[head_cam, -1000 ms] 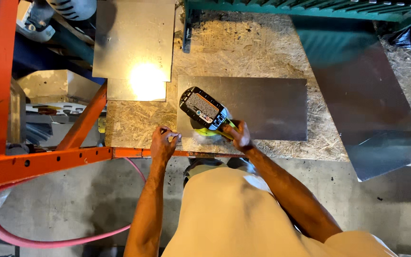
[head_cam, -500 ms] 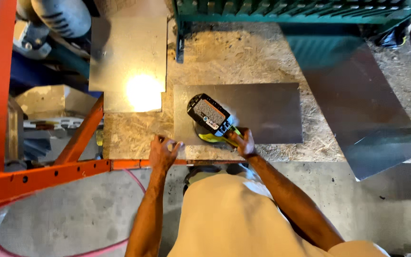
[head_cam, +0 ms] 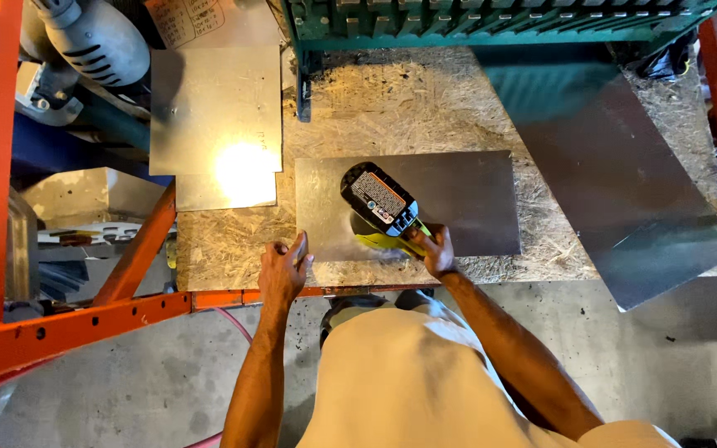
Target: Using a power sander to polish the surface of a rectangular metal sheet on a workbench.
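Pressing down on the near left corner of a grey metal sheet (head_cam: 466, 199), the left hand (head_cam: 282, 270) lies flat with fingers spread, holding nothing, only pinning the sheet to the chipboard bench top (head_cam: 408, 108). Right hand (head_cam: 437, 251) is closed around the grip of a cordless power tool (head_cam: 379, 207) (black battery pack on top, yellow-green body), which sits on the sheet just right of the left hand; the working end is hidden under the body, so can't tell what kind of tool head it has or whether it is running. Sheet lies flat near the front edge of the bench, long side parallel to the orange frame rail (head_cam: 76, 319). A second, shinier sheet (head_cam: 213, 108) lies to the left with a bright glare spot, and a larger dark sheet (head_cam: 624, 191) sits at an angle on the right, overhanging the bench edge. Risks, as a judgement: only one corner is held, so the sheet could skate or spin if the tool bites or pushes sideways; the left fingers are near the tool and next to a thin metal edge, so a slip could cut or catch them; the overhanging dark sheet could tip off if the bench is shaken.
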